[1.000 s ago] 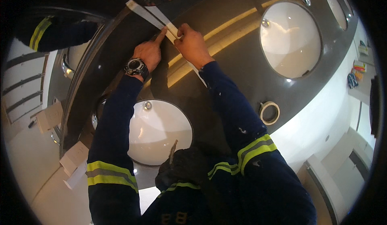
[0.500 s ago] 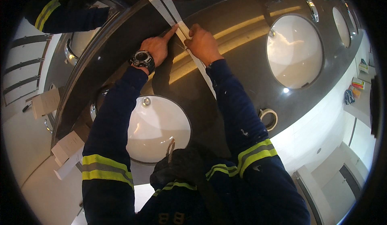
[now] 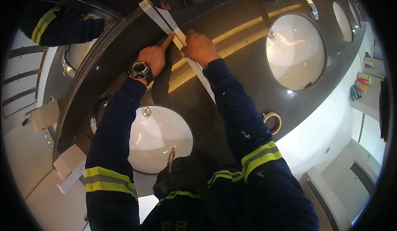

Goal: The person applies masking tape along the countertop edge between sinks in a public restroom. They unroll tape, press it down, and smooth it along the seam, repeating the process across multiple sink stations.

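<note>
On the dark countertop, 2 pale strips of masking tape run slantwise from the back edge toward the right sleeve, with a narrow dark gap between their far ends. The left hand is half open: its index finger is stretched out with the tip on the tape, the other fingers are folded, and nothing shows in its grasp. A black wristwatch sits on that wrist. The right hand is mostly curled, with thumb and fingertips at the tape just beside the left index fingertip (whether they pinch it cannot be told, as the hand's own back hides the grip). Near the right forearm, a roll of masking tape lies close to the counter's front edge. A round white basin shows between the sleeves; 2 others lie to the right, the nearer below a curved chrome faucet.
</note>
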Available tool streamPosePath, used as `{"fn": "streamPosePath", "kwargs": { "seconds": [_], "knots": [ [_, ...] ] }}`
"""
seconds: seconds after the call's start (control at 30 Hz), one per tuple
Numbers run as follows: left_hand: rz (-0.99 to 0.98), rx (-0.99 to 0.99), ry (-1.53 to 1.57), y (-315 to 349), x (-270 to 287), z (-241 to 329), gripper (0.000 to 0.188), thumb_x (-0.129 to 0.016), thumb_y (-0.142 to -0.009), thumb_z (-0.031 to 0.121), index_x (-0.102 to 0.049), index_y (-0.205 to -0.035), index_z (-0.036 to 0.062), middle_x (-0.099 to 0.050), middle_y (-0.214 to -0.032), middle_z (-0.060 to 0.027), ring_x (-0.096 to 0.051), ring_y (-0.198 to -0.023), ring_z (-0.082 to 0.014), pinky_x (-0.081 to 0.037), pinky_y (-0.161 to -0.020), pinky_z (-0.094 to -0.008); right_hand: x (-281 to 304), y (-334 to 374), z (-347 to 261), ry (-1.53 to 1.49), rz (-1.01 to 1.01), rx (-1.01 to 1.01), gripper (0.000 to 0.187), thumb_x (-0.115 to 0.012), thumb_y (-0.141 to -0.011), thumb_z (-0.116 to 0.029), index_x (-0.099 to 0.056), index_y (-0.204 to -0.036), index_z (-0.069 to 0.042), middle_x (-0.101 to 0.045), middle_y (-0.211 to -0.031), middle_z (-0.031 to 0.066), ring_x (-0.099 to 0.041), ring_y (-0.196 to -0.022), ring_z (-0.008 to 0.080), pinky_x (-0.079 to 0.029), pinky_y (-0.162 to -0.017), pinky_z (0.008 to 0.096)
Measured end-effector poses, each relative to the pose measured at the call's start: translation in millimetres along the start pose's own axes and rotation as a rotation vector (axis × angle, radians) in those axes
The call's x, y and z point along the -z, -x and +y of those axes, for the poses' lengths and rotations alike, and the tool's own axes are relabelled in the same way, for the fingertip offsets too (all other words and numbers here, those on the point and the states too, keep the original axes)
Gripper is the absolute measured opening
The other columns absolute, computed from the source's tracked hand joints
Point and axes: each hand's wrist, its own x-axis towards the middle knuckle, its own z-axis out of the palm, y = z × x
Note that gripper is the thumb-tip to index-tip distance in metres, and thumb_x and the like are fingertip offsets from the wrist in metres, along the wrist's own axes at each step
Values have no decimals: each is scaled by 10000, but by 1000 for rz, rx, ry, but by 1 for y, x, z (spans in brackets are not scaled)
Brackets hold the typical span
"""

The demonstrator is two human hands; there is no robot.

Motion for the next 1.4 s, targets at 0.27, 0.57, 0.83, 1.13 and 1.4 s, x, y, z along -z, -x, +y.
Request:
{"fn": "streamPosePath", "kwargs": {
  "seconds": [0.27, 0.57, 0.83, 1.13, 1.4],
  "knots": [
    [-29, 18, -11, -1, 3, 5, 810, -510, -929, 58, -218, -1644, 302, -718, -896, -248, -711, -816, -419, -576, -762, -532, 21, 35, 44, -403, 86, -14, 260, -732, -859, -201, -641, -1047, -45, -727, -923, 203, -716, -903, 381, -551, -800, 463],
    [-48, 37, -17, 1, 6, 8, 802, -530, -923, 77, -245, -1641, 295, -724, -973, -243, -714, -860, -406, -576, -802, -510, 24, 104, 45, -331, 233, 16, 184, -705, -904, -160, -681, -1065, -76, -715, -980, 141, -692, -943, 329, -547, -804, 423],
    [-92, 54, 17, 4, 16, 11, 780, -502, -926, 66, -261, -1637, 277, -729, -1004, -244, -717, -886, -413, -572, -822, -522, 7, 83, 23, 76, 298, 406, 554, -755, -885, -334, -613, -1396, -174, -454, -1515, 184, -363, -1436, 416, -347, -1140, 562],
    [-20, -3, 9, 0, -2, 1, 788, -526, -939, 76, -237, -1640, 290, -720, -915, -249, -712, -770, -410, -580, -741, -507, 7, 90, 33, 345, 148, 435, 669, -726, -891, -495, -560, -1479, -222, -362, -1609, 199, -274, -1514, 436, -247, -1219, 605],
    [126, -104, 57, 11, -8, 9, 689, -574, -926, 101, -364, -1582, 106, -645, -1234, -235, -615, -1152, -392, -508, -970, -500, 21, 107, 43, 234, 93, 445, 605, -748, -898, -395, -589, -1433, -162, -395, -1583, 202, -301, -1503, 433, -277, -1214, 583]
  ]
}}
